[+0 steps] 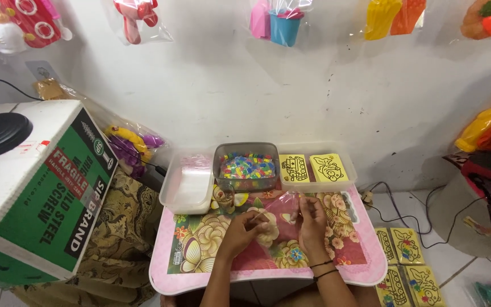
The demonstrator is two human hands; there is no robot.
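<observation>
Holding a clear plastic bag (282,207) between both hands, the person works over the middle of a small pink table (163,273) with a flower-patterned top. The step in hand looks like opening or filling this bag: the thin film stretches between the two hands and rises toward the far side of the table. The left hand (249,226) is curled, fingers folded in, seemingly pinched on the near-left edge of the film. The right hand (312,219) stands more upright, fingers pointing to the far side and closed on the film's right edge; two dark bands circle its wrist. The hands sit close together but do not touch, and both forearms come in from the near edge, angled slightly toward each other. Whether anything small is already inside the bag is too blurred to tell.

Just beyond the hands, a grey tub of coloured beads (246,166) stands at the far middle of the table. To its left is a white plastic container (187,185); to its right, a clear tray with two yellow picture cards (313,168). More yellow cards (404,264) lie on the floor at the near right. The next move, as I judge it, calls for keeping the bag's mouth spread and steady with a light, even pinch on both edges.
</observation>
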